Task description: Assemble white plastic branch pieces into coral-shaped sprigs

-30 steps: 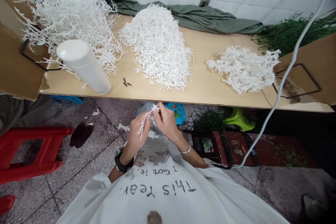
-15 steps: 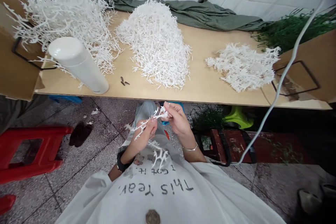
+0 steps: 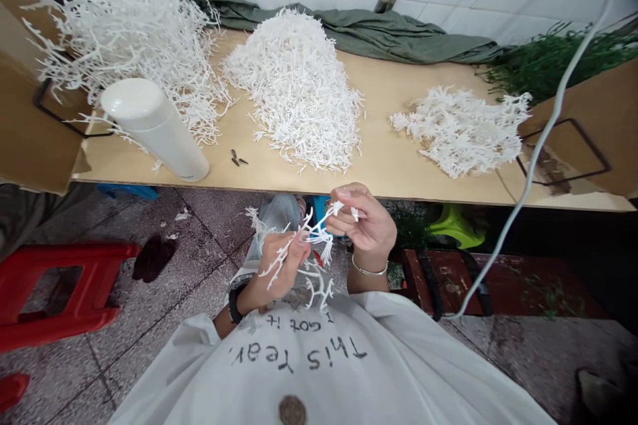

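Note:
My left hand [image 3: 280,264] is closed on a white branching plastic sprig [image 3: 317,279], whose twigs stick out on both sides of the fist and hang over my shirt. To its right, my right hand [image 3: 366,219] has its fingers curled and pinches small white tips at the sprig's upper end. Both hands are just below the table's front edge. On the table [image 3: 371,176] lie a large heap of small white pieces [image 3: 304,93], a tangle of long white branches [image 3: 134,33] at the left, and a smaller white pile [image 3: 468,129] at the right.
A white bottle [image 3: 162,136] and a few dark seeds [image 3: 238,158] are near the table's front edge. A white cable [image 3: 535,146] crosses the right side. Green foliage [image 3: 563,60] is at the back right. A red stool [image 3: 64,279] stands on the floor at the left.
My right hand has moved right and turned, its fingers now more curled with white tips between them. My left hand has shifted slightly right with the sprig. The view has tilted a little.

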The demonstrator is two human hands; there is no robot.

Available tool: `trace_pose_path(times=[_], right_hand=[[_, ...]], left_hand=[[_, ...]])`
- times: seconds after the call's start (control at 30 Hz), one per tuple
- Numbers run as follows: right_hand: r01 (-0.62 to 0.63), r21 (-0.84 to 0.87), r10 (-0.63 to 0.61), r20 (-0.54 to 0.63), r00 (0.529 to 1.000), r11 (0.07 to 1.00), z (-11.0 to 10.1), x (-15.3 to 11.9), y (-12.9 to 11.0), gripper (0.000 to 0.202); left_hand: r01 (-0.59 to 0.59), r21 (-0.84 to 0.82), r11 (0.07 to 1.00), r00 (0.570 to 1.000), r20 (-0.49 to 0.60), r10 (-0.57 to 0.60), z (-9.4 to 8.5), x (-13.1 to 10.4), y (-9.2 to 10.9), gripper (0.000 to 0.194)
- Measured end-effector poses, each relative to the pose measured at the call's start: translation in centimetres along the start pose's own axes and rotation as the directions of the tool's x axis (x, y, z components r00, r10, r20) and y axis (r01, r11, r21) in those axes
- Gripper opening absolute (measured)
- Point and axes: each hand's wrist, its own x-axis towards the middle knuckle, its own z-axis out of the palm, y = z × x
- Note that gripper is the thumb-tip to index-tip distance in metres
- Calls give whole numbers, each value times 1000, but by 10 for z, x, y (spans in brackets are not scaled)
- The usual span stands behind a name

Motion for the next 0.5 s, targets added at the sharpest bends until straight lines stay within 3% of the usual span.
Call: trace_pose_path(times=[0.13,0.27,0.37,0.4,0.43,0.47,0.5], right_hand=[[-22,-18,22,2,1000,1000,2,1,-5,63],[17,-44,-12,106,994,999,5,4,-4,61],[53,-250,-20,136,991,967,1,5,-2,61],[93,-426,-78,53,996,900,-3,3,-5,61],[117,-624,-205,-70,976,773,-8,1,-11,61],[95,-795,-392,-188,901,600,-15,-2,-19,60],[24,-905,-594,-259,762,425,-24,-7,-31,58]], left_hand=[[-53,30,998,998,-32,54,-1,1,6,50],[-108,14,994,992,-68,108,-2,0,4,47],[-127,21,992,988,-81,128,-2,-1,2,46],[-101,17,995,991,-85,102,-2,-3,1,48],[-50,6,999,994,-94,50,-3,-5,-2,52],[22,-14,1000,994,-109,-24,-4,-7,-5,58],[99,-42,994,986,-133,-103,-6,-11,-8,63]])
